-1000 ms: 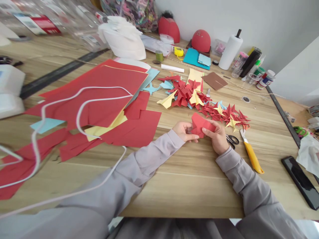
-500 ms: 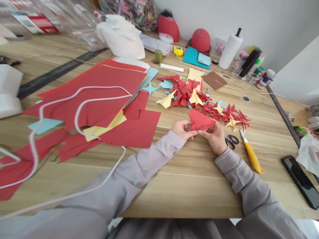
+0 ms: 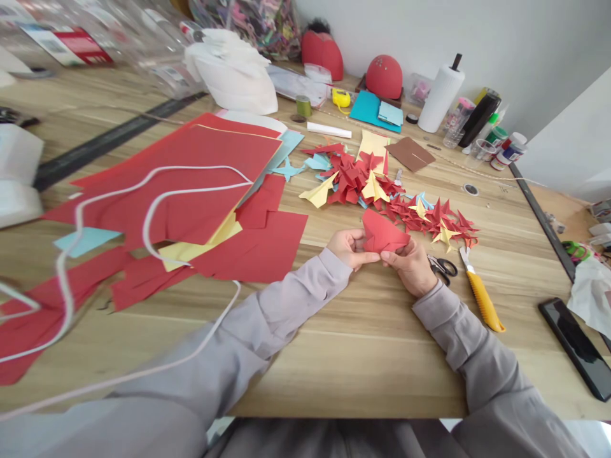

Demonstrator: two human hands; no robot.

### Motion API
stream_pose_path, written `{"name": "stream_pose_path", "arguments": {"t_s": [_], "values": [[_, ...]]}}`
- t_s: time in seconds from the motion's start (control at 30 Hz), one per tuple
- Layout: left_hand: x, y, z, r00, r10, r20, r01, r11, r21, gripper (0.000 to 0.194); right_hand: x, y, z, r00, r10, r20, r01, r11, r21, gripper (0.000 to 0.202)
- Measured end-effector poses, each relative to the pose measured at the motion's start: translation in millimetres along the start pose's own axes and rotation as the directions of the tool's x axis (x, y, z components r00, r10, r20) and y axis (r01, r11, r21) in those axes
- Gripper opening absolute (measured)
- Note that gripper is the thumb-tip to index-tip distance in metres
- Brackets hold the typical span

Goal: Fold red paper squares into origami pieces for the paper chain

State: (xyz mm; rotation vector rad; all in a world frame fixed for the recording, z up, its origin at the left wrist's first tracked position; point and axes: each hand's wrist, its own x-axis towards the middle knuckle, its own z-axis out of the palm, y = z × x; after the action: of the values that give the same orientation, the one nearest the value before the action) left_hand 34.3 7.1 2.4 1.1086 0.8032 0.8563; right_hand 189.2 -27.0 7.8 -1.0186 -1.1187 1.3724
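Observation:
A piece of folded red paper (image 3: 382,233) is held up above the wooden table between both hands. My left hand (image 3: 352,248) pinches its left edge, the thumb along the bottom. My right hand (image 3: 411,266) grips its lower right side with thumb and fingers, both thumbs close together. Just beyond the hands lies a heap of folded paper shapes (image 3: 353,181), mostly red with some yellow and light blue. Black-handled scissors (image 3: 443,268) rest right beside my right hand, with a yellow utility knife (image 3: 484,302) farther right.
Red paper sheets (image 3: 191,184) are stacked at the left, a white cable (image 3: 153,210) running over them. A black phone (image 3: 577,346) lies at the right edge. Along the back stand a tissue pack (image 3: 233,76), a tape measure (image 3: 340,97), a white bottle (image 3: 442,95) and several small containers.
The right side of the folded red paper has bent in and looks narrower. My right hand has shifted slightly with it; my left hand stays nearly in place.

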Motion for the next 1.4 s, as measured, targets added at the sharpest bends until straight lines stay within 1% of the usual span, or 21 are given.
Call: {"name": "stream_pose_path", "arguments": {"t_s": [0.17,0.27,0.37,0.5,0.67,0.77,0.87,1.0,1.3,1.4], "values": [[2,1,1.1,0.999,-0.012,0.036,0.014,0.998,-0.055,0.067,0,-3,2,0.999,0.034,0.020,-0.035,0.998,0.045,0.024],[0,2,1.5,0.999,0.017,0.049,-0.013,0.997,-0.074,0.060,0,-4,3,0.999,0.033,0.028,-0.035,0.994,0.101,0.022],[-1,1,0.9,0.997,0.053,0.055,-0.049,0.995,-0.081,0.051,1,-4,2,0.998,0.059,0.000,-0.058,0.984,0.171,0.019],[0,-4,0.4,0.997,0.076,0.027,-0.073,0.992,-0.102,0.051,2,-3,0,0.998,0.066,-0.005,-0.063,0.971,0.230,0.017],[1,-7,1.6,0.996,0.089,-0.019,-0.091,0.991,-0.099,0.049,1,-2,1,0.999,0.031,-0.020,-0.027,0.982,0.187,0.016],[1,-8,1.7,0.995,0.092,-0.041,-0.096,0.991,-0.093,0.047,0,-3,3,1.000,-0.002,-0.003,0.002,0.989,0.151,0.015],[2,-9,0.0,0.996,0.091,-0.015,-0.092,0.991,-0.099,0.046,0,-2,3,1.000,-0.007,-0.002,0.007,0.991,0.133,0.015],[2,-10,-3.3,0.996,0.081,0.044,-0.076,0.992,-0.105,0.048,2,0,1,1.000,0.027,0.001,-0.027,0.990,0.136,0.014],[1,-7,0.7,0.994,0.092,0.052,-0.086,0.992,-0.094,0.048,2,0,1,0.999,0.039,-0.034,-0.033,0.989,0.144,0.016],[1,-7,1.5,0.996,0.080,0.036,-0.076,0.991,-0.112,0.054,2,0,1,0.998,0.043,-0.035,-0.037,0.987,0.153,0.016]]}}
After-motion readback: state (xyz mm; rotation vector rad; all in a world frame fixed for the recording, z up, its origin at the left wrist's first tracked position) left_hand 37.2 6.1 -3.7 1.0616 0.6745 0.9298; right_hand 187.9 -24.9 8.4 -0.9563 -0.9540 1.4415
